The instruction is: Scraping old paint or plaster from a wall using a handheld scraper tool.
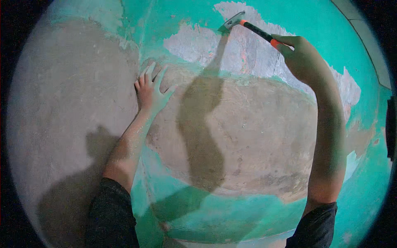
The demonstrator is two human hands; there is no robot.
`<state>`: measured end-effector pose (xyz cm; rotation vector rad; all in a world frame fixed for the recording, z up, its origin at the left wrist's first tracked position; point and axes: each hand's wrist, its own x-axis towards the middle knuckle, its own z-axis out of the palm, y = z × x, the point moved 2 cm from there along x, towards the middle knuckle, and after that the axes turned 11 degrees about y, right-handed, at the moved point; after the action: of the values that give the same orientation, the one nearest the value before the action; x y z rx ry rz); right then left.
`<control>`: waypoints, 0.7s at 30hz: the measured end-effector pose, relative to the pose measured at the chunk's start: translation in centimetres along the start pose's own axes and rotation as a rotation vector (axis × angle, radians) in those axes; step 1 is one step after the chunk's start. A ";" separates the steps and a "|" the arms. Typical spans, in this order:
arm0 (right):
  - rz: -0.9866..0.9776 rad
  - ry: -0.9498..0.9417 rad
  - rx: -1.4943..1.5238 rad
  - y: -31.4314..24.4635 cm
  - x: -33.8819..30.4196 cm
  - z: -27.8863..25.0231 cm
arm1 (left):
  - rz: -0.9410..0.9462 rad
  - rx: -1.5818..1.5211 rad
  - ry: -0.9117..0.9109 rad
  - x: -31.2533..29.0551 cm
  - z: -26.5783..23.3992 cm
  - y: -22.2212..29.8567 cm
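My right hand (295, 58) is raised high and wrapped round the handle of a paint scraper (261, 33). Its handle is black with orange bands, and its wide metal head (232, 21) meets the wall at the upper edge of a pale patch (264, 53) where the green paint (306, 18) is gone. My left hand (152, 89) rests on the wall with fingers spread, by the corner line, and holds nothing. Pale dust specks the left forearm. Whether the blade's whole edge touches the wall cannot be made out.
Below the pale patch lies a broad bare brown-grey area (264, 132), with green paint under it (231, 211). Another bare grey wall face (74, 82) is on the left. A pale border (366, 37) runs along the upper right, and a dark object (391, 128) stands at the right rim.
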<state>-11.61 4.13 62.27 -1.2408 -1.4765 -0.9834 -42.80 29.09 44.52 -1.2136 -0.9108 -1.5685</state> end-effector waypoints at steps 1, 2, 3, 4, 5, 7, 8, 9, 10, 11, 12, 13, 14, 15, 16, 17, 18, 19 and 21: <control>0.000 0.003 0.003 0.5 0.3 -0.1 | 0.002 0.002 0.002 0.0 -0.1 -0.1; -0.054 0.018 -0.007 1.3 0.5 -0.2 | 0.003 0.008 -0.011 -0.1 -0.2 -0.1; -0.111 0.034 -0.019 1.6 0.5 -0.1 | 0.001 0.013 -0.023 -0.1 -0.2 0.1; -0.228 0.129 -0.049 1.3 0.1 0.9 | 0.000 0.016 -0.020 0.1 -0.1 0.1; -0.190 0.131 -0.027 1.1 -0.2 1.5 | 0.000 0.000 0.006 0.2 -0.1 0.0; -0.056 -0.004 -0.038 -0.6 0.3 0.0 | 0.001 -0.018 0.020 -0.1 0.0 -0.1; -0.052 -0.006 -0.041 0.0 0.6 0.2 | -0.003 -0.015 0.013 -0.2 0.2 -0.1; -0.081 -0.008 -0.031 0.7 1.1 0.0 | -0.009 -0.004 0.009 -0.3 0.1 -0.1; -0.110 -0.009 -0.020 1.1 1.5 0.1 | -0.010 0.000 0.007 -0.2 0.0 -0.1; -0.113 -0.011 -0.017 1.2 1.7 0.8 | 0.000 0.000 0.023 0.0 0.0 -0.1; -0.150 0.054 0.007 0.7 1.6 1.5 | 0.013 -0.007 0.039 0.2 0.1 0.0; -0.187 0.119 0.030 0.5 1.7 1.9 | 0.015 -0.011 0.037 0.1 0.0 0.2; -0.212 0.100 0.043 0.9 2.3 1.9 | 0.000 -0.007 0.008 0.0 -0.1 0.4; -0.212 0.108 0.041 0.9 2.2 1.2 | -0.014 0.000 -0.014 0.2 -0.1 0.4; -0.216 0.080 0.000 0.6 2.0 0.7 | -0.016 0.007 -0.009 0.1 -0.1 0.1; -0.220 0.052 -0.042 0.2 1.6 0.2 | -0.010 -0.009 -0.007 -0.1 0.0 0.0; -0.154 0.020 -0.047 -0.7 0.6 -0.1 | -0.006 -0.029 -0.009 -0.2 -0.2 0.1; -0.159 0.020 -0.046 -0.8 0.7 -0.1 | -0.009 -0.026 -0.008 -0.1 -0.3 0.0; -0.131 0.042 -0.035 -0.6 1.1 0.1 | -0.010 -0.008 0.005 0.1 -0.2 -0.1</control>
<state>-12.22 4.38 63.35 -1.1527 -1.5289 -1.1191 -43.01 28.91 44.58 -1.2121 -0.9091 -1.5836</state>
